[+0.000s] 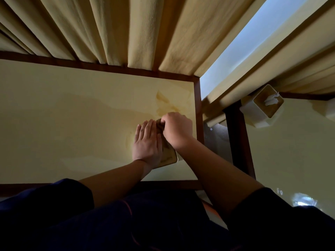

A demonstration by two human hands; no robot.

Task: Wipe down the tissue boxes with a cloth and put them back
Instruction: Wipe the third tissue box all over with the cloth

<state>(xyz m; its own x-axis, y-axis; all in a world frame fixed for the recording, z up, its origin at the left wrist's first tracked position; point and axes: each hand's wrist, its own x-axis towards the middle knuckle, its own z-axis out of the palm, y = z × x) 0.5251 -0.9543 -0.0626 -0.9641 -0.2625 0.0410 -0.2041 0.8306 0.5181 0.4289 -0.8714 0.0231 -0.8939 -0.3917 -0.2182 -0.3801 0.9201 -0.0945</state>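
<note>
At the near right corner of the cream table (72, 115) a tissue box (169, 154) sits under both hands, the left hand (147, 144) laid flat with fingers together along its side, the right hand (176, 129) curled into a fist on its top, while a second tissue box (262, 107) stands on the neighbouring table.

dim, window-lit, wide-angle edge distortion

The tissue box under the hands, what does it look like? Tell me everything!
The tissue box has a wood-look top with rounded corners and pale sides. It sits near the right edge of the cream table. The left hand lies flat on it; the right hand is bunched at its far end. Most is hidden.
</note>
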